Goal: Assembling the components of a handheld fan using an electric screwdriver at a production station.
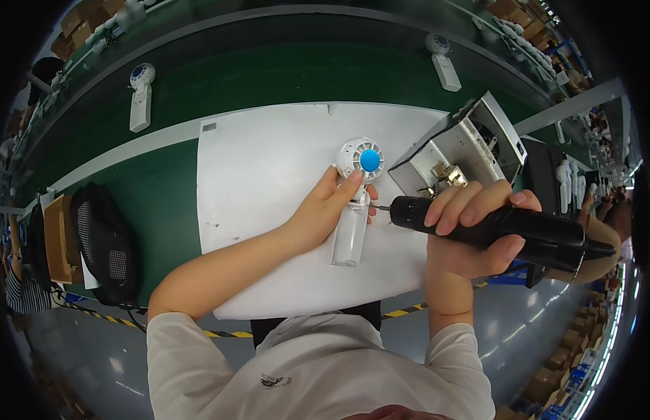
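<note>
My left hand (330,203) is closed around the neck of a white handheld fan (351,234), just below its round head with a blue centre. The fan's handle points toward me over the white sheet (262,182). In my right hand (472,224) is a black electric screwdriver (542,234), held nearly level with its tip pointing left. The thin bit reaches the side of the fan near the neck, by my left fingertips; whether it sits in a screw is too small to tell.
A metal box-shaped device (465,150) with an open front stands right of the fan. Two similar white fans, one far left (141,98) and one far right (444,63), lie on the green belt (290,73). A black mesh-panelled object (108,245) is at left beside a cardboard box (59,238).
</note>
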`<state>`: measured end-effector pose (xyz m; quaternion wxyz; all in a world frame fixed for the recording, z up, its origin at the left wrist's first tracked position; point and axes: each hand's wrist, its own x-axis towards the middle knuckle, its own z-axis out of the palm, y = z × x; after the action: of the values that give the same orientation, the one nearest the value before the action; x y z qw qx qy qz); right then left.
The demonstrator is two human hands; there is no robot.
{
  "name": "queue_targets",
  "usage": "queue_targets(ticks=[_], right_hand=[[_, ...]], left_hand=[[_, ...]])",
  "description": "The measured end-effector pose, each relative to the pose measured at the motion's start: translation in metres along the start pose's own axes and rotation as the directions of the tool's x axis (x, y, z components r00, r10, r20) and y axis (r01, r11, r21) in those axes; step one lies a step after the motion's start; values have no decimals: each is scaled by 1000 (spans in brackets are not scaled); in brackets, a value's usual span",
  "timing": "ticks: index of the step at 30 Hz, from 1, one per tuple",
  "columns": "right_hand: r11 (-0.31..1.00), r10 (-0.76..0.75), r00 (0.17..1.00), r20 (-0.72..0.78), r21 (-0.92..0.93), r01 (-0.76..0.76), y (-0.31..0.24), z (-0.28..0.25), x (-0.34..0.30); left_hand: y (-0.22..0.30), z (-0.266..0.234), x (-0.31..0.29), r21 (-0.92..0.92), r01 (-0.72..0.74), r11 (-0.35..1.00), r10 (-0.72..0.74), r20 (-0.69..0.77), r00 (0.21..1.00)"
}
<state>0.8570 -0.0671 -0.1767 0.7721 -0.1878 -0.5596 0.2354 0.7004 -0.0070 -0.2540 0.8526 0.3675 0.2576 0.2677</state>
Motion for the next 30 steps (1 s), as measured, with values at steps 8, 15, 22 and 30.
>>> queue_targets(ticks=[8,15,22,30], right_hand=[[1000,9,999,37,-27,-8,17,-3,-7],[997,77,993,-84,-11,-78,33,-6,-8],[992,96,990,-99,87,-87,36,-13,-2],[980,40,993,-111,-188,-60,-15,-31,28]], left_hand=[[-12,-1,11,67,-43,997,40,43,998],[-12,5,17,167,-19,986,21,-13,1000],[-6,17,23,131,50,990,-47,-26,999],[-7,18,23,50,77,996,-76,-24,997]])
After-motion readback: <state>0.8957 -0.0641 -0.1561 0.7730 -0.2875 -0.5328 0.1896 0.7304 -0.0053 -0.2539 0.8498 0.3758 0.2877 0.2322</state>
